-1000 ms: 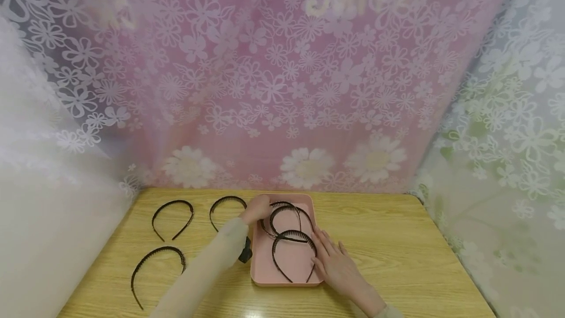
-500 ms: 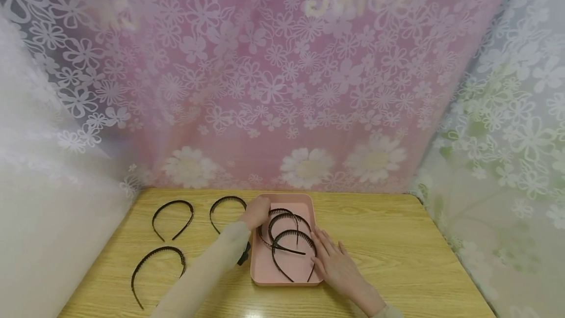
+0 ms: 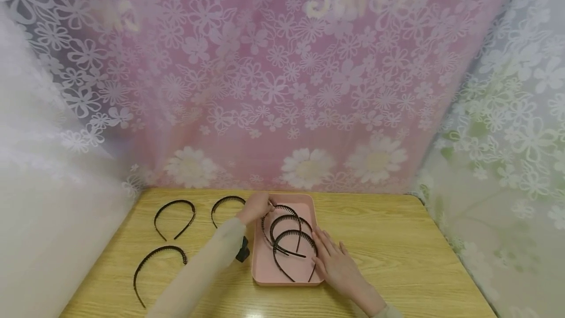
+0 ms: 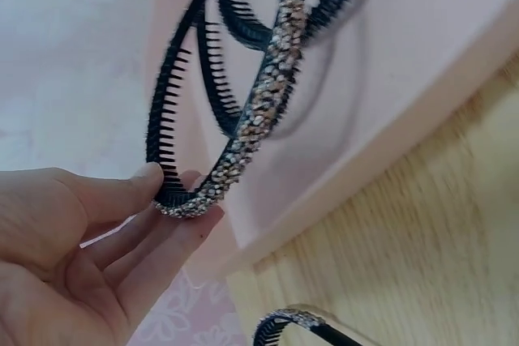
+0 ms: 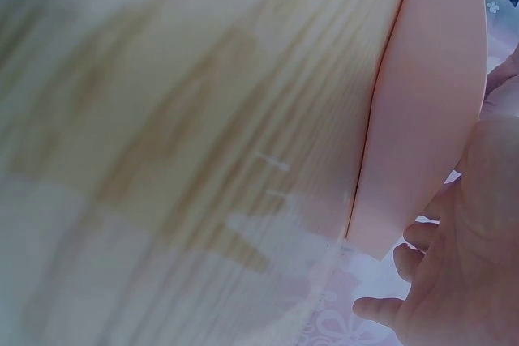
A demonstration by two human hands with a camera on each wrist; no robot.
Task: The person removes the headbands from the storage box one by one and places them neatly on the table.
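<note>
My left hand [image 3: 257, 207] pinches a black toothed headband [image 4: 263, 107] at its arch, between thumb and fingertips, over the far left part of the pink tray [image 3: 287, 283]. Sparkly stones cover the band's outer side in the left wrist view. Its ends point toward the tray's near side and overlap other black headbands in there, among them the front headband [image 3: 291, 232]. Along the tray's right wall, my right hand [image 3: 339, 266] rests with fingers straight and holds nothing; the pink wall [image 5: 422, 95] fills much of the right wrist view beside that hand.
Left of the tray, on the wooden table [image 3: 388, 239], lie a far-left headband [image 3: 174, 202], a headband [image 3: 227, 198] partly behind the left arm, and a nearer headband [image 3: 160, 249]. A flowered curtain [image 3: 282, 87] stands behind the table. A black device [image 3: 243, 250] sits by the left wrist.
The held headband's ends have come down toward the tray's near side, over the other headbands. My left hand has shifted only slightly; the right hand stays at the tray wall.
</note>
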